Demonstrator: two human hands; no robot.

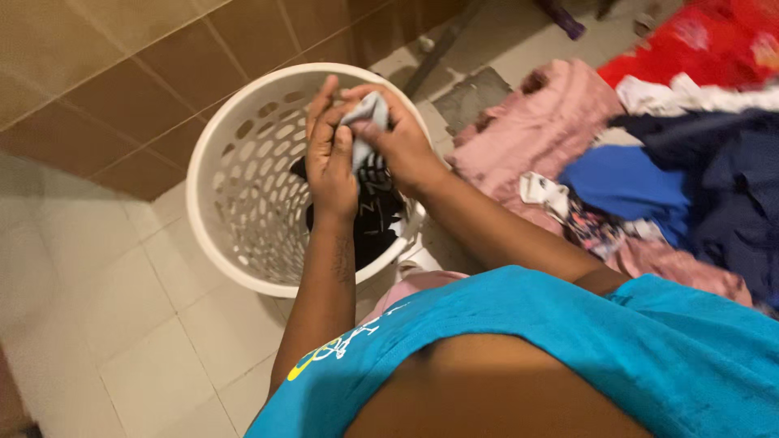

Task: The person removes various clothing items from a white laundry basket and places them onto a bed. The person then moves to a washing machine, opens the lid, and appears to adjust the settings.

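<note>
My left hand (329,158) and my right hand (398,134) are pressed together over a white perforated laundry basket (223,178). Both grip a small grey piece of cloth (365,109), which sticks up between the fingers. Below the hands, a black garment with white markings (377,211) hangs down into the basket. Whether the grey cloth is part of that garment I cannot tell. My turquoise shirt (568,341) fills the lower right.
A heap of clothes lies on the floor at right: pink (540,122), blue (625,182), dark navy (722,170), red (706,40) and white pieces. Brown wall tiles (162,73) stand behind the basket. Pale floor tiles (122,324) spread at lower left.
</note>
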